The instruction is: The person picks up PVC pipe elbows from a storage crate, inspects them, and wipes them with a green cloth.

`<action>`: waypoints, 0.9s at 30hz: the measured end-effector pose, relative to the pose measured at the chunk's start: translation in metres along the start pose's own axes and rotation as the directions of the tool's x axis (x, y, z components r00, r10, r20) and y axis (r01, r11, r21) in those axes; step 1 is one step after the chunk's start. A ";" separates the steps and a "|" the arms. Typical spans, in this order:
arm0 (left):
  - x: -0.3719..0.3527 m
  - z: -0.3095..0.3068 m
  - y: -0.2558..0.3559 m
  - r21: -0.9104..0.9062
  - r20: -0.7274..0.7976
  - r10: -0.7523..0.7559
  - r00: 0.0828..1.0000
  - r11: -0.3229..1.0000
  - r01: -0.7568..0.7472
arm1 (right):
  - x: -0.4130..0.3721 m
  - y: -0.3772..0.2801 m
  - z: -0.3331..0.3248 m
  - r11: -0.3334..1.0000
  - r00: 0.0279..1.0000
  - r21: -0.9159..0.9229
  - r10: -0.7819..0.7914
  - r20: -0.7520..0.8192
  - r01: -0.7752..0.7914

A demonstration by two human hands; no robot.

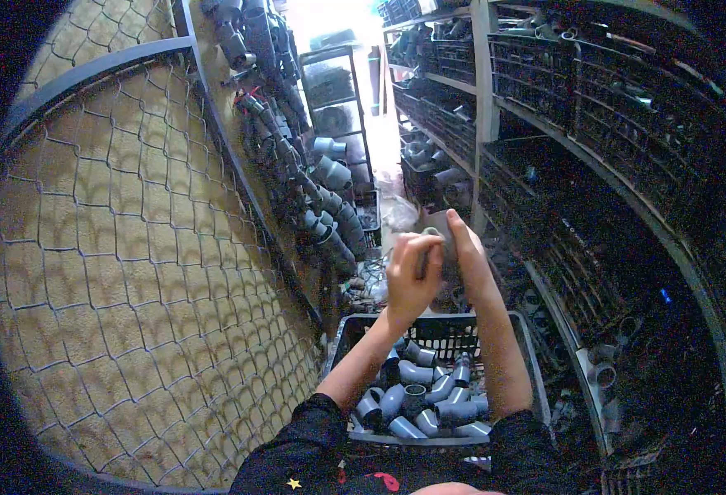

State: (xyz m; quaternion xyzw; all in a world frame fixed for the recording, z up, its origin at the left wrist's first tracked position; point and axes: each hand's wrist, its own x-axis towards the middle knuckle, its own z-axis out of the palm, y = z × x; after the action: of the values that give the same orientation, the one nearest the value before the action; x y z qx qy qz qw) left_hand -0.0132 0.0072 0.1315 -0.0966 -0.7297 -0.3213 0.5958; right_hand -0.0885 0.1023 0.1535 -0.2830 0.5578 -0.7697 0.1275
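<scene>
My left hand (pixel 414 268) is raised in front of me with its fingers curled in. A small greyish piece (pixel 431 232) shows at those fingertips, too blurred to name. Close beside it is my right hand (pixel 469 247), seen edge-on with one digit pointing up; its other fingers are hidden. Below both forearms stands a black plastic crate (pixel 445 323). Inside lie several grey pipe elbows, among them one elbow (pixel 417 371) near the middle and another elbow (pixel 407 427) by the near wall.
A chain-link fence (pixel 132 272) runs along the left. Past it, grey pipe fittings (pixel 332 172) are stacked against the side. Shelves with black crates (pixel 536 74) line the right. Clear plastic wrap (pixel 398 213) lies in the narrow aisle ahead, near a rack (pixel 330 82).
</scene>
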 end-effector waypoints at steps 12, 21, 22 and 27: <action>0.003 0.000 -0.003 0.106 0.053 -0.036 0.998 0.994 0.031 | 0.007 0.012 -0.009 0.953 0.971 0.190 0.241 -0.012 -0.234; 0.000 0.000 0.003 0.182 0.156 0.014 0.988 0.982 -0.043 | -0.004 -0.005 -0.006 0.988 0.981 0.067 0.148 -0.129 -0.141; 0.001 0.000 0.000 0.190 0.141 -0.015 0.990 0.982 -0.012 | -0.005 -0.005 -0.004 0.992 0.980 0.047 0.125 -0.152 -0.119; 0.002 0.000 0.001 0.216 0.105 -0.077 0.992 0.975 0.053 | 0.011 0.018 -0.014 0.976 0.969 -0.026 0.212 -0.126 -0.217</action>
State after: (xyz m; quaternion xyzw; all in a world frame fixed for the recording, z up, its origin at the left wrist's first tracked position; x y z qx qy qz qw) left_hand -0.0135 0.0071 0.1338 -0.0265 -0.7950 -0.2547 0.5500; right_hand -0.1080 0.1018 0.1372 -0.1758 0.6069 -0.7562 0.1698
